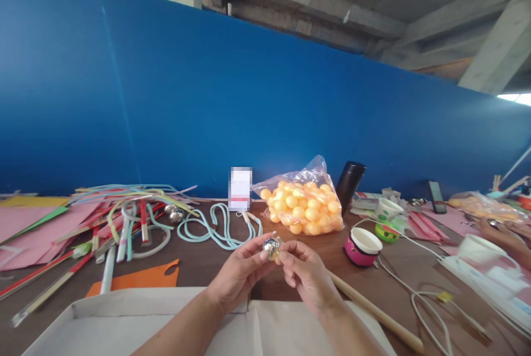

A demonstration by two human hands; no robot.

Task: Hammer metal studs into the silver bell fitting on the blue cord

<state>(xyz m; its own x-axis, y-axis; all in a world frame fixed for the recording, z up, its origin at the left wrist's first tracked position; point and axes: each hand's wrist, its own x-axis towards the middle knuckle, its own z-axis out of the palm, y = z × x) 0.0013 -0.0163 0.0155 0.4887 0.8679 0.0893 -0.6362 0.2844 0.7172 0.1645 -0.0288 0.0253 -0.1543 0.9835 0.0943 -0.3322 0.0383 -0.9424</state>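
My left hand (238, 273) and my right hand (305, 270) meet above the brown table (199, 262), both pinching a small shiny silver ball (271, 246) between fingertips. A clear bag of orange balls (301, 204) lies just beyond the hands. A pale blue-green cord (215, 229) is looped on the table to the left of the bag. A white carton edge (136, 303) sits right under my forearms.
Coloured paper sheets and strips (103, 218) pile at the left, with two more silver balls (174, 213). A pink tape roll (363, 245), a black cup (349, 182), a wooden stick (373, 312) and white cables (423, 295) lie right. Another person's hand (498, 231) works at far right.
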